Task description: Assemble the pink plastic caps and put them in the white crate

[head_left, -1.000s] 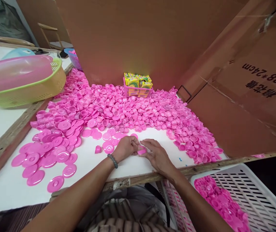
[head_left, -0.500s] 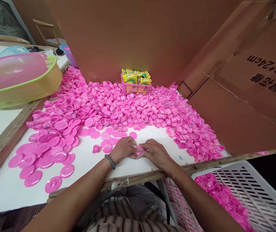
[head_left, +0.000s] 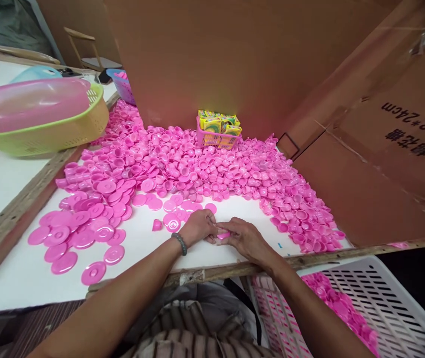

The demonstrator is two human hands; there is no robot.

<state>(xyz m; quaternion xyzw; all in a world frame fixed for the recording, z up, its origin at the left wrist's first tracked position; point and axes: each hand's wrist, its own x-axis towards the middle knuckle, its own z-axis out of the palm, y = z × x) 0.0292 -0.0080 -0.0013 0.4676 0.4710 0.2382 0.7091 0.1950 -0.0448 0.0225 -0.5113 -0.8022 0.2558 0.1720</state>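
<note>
My left hand (head_left: 198, 226) and my right hand (head_left: 244, 237) meet near the front edge of the white table (head_left: 22, 273). Both pinch one small pink plastic piece (head_left: 222, 234) between their fingertips. A beaded bracelet (head_left: 180, 243) sits on my left wrist. Just left of my left hand lie a small pink cup (head_left: 156, 224) and a pink disc (head_left: 171, 222). Flat pink discs (head_left: 85, 223) spread over the table's left side. A big heap of small pink cups (head_left: 205, 169) fills the back and right.
A white slatted crate (head_left: 380, 303) holding pink pieces stands below the table at the right. A small pink basket of yellow boxes (head_left: 217, 130) sits at the back. Brown cardboard walls (head_left: 369, 164) close the back and right. A green basket (head_left: 48, 132) with a pink lid rests at left.
My hands have stayed together on the pink piece, with the fingers closing tighter round it. The camera view has shifted slightly.
</note>
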